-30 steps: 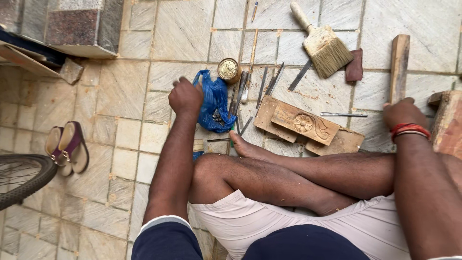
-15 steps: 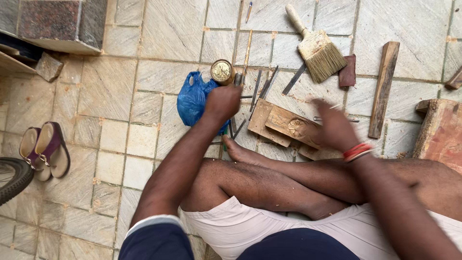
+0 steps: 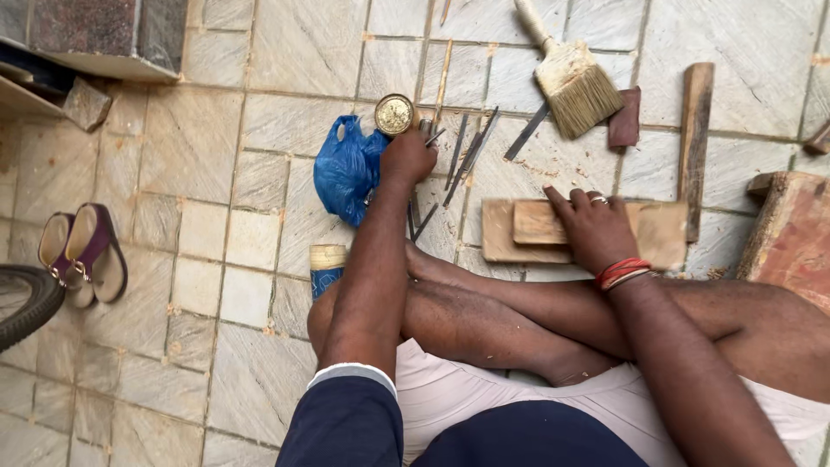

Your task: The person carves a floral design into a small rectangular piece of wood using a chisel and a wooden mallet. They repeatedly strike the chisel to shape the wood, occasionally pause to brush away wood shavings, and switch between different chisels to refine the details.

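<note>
I sit cross-legged on a tiled floor. My left hand reaches forward over a row of thin metal chisels, fingers curled down among them; I cannot tell whether it grips one. It is beside a blue plastic bag and a small round tin. My right hand, with red bangles on the wrist, lies flat with fingers spread on a small wooden block that rests on a wider wooden board.
A wide paintbrush, a dark reddish block and a long wooden stick lie further off. A thick wood slab sits at the right. A small cylinder stands by my knee. Sandals and a tyre are at the left.
My left hand moved right from the blue bag to the chisels. My right hand swung left from the slab's side and came down flat on the wooden block.
</note>
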